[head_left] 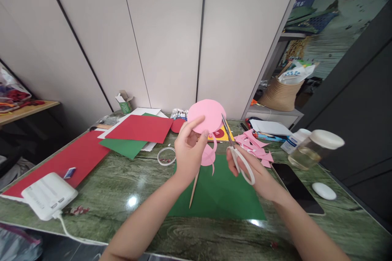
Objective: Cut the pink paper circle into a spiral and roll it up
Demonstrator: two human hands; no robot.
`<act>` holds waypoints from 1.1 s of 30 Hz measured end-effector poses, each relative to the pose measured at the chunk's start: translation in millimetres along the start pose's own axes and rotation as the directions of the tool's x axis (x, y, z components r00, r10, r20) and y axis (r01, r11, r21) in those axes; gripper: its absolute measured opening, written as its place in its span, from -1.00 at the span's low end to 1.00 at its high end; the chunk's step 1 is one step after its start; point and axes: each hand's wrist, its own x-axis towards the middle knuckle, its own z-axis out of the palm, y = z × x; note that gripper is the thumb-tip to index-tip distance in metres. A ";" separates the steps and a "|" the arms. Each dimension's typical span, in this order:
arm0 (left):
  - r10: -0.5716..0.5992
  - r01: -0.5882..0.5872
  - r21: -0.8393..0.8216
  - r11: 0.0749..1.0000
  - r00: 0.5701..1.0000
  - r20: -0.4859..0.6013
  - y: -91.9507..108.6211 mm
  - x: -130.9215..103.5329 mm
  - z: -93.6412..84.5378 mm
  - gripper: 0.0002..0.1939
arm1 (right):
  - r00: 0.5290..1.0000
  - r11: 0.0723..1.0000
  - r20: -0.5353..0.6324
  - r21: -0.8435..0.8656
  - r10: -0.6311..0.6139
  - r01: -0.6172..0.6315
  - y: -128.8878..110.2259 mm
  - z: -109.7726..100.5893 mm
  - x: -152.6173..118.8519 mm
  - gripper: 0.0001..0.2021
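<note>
My left hand (191, 147) pinches a round pink paper piece (208, 110) above the table, thumb and fingers closed on its lower left. My right hand (248, 167) grips white-handled scissors (228, 130), whose blades meet the right edge of the pink paper. A thin curled strip of pink paper (214, 144) hangs below the circle. Another rounded pink paper piece (208, 155) shows lower down, partly hidden by my left hand. Underneath lies a green paper sheet (226, 195) with a wooden pencil (194, 191) on it.
Pink scraps (254, 144) lie at the right, near a black phone (295, 187) and a lidded jar (315, 151). At the left are red sheets (141, 127), a tape roll (166, 156) and a white power bank (49, 195) with a cable. A cabinet wall (159, 40) stands behind.
</note>
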 end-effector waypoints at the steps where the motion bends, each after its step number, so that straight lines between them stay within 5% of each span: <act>1: 0.005 -0.005 0.006 1.000 1.000 -0.001 0.4 0.0 0.2 -0.71 | 1.000 1.000 -0.002 0.001 -0.001 0.001 -0.3 0.1 0.1 -0.71; 17: 0.021 -0.022 0.027 0.999 0.999 0.034 3.3 -1.7 -1.5 -0.71 | 1.000 0.998 -0.001 0.057 0.000 0.000 -4.4 -0.4 1.2 -0.71; 33: 0.028 -0.027 0.010 1.000 0.998 -0.057 -2.5 -2.2 -0.4 -0.68 | 1.000 0.999 0.009 0.034 0.022 -0.022 -1.0 1.3 -0.7 -0.73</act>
